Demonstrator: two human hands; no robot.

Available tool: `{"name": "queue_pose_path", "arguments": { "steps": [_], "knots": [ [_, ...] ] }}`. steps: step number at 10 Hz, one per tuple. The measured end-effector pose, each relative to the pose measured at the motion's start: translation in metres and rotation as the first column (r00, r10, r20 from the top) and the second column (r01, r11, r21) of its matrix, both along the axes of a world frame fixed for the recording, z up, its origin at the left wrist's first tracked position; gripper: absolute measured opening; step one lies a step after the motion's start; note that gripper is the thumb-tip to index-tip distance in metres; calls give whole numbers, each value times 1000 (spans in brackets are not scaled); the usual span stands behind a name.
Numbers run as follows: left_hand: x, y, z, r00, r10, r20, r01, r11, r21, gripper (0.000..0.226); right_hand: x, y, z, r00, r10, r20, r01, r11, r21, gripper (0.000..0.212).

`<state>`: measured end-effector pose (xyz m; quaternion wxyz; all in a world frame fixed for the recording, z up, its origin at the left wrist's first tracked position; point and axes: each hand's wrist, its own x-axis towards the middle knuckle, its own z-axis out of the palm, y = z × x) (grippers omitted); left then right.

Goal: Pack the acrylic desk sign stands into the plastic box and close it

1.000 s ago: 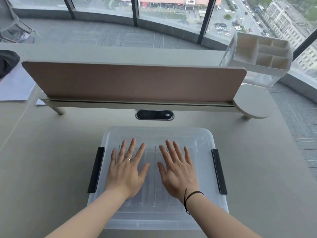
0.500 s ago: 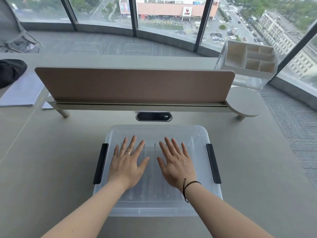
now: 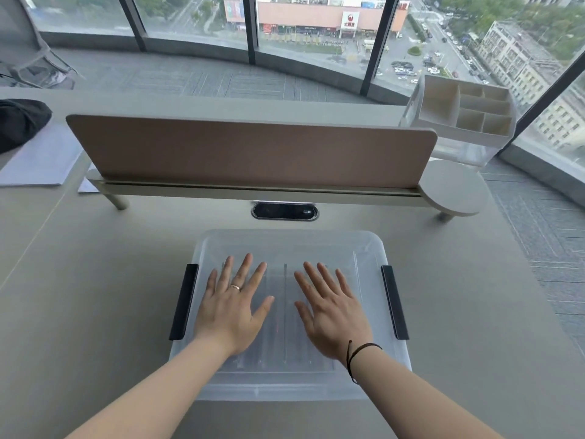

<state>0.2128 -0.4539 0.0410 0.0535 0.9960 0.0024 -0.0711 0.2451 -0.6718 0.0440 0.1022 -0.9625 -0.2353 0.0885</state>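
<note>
A clear plastic box sits on the grey desk in front of me, its translucent lid on top. Black latches lie along its left side and right side. Through the lid I make out upright acrylic sign stands inside, faint and blurred. My left hand, with a ring, lies flat on the left half of the lid, fingers spread. My right hand, with a black cord at the wrist, lies flat on the right half.
A brown desk divider on a pale rail stands behind the box, with a round shelf at its right end. A white compartment organiser stands at the back right. Papers and a black item lie far left.
Both hands stay flat on the lid in the same places. The view has tilted up slightly, so the box appears a little lower and farther.
</note>
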Motion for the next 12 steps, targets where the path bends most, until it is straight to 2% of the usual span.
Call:
{"name": "queue_pose_path", "arguments": {
  "steps": [4,6,9,10,11,12],
  "knots": [
    [1,0,8,999,20,-44,-22,999,-33,67,-5,1,11,999,0,-41,-2,999,-35,60],
    [2,4,14,998,21,-63,-27,995,-96,70,2,3,27,991,-4,-132,-2,999,-40,57],
    [14,10,27,995,-1,-97,-8,996,-94,60,8,-8,47,978,21,-208,-36,997,-72,57],
    [18,4,33,996,12,-91,-20,996,-92,57,3,-9,68,975,-43,-218,41,999,-15,47],
    [24,1,40,996,34,-77,-44,989,-139,50,-8,-7,107,972,-128,-195,166,966,196,34],
    [34,-1,48,998,24,-57,-30,993,-116,42,-21,-18,181,967,-236,-97,249,785,568,24]
  ]
}}
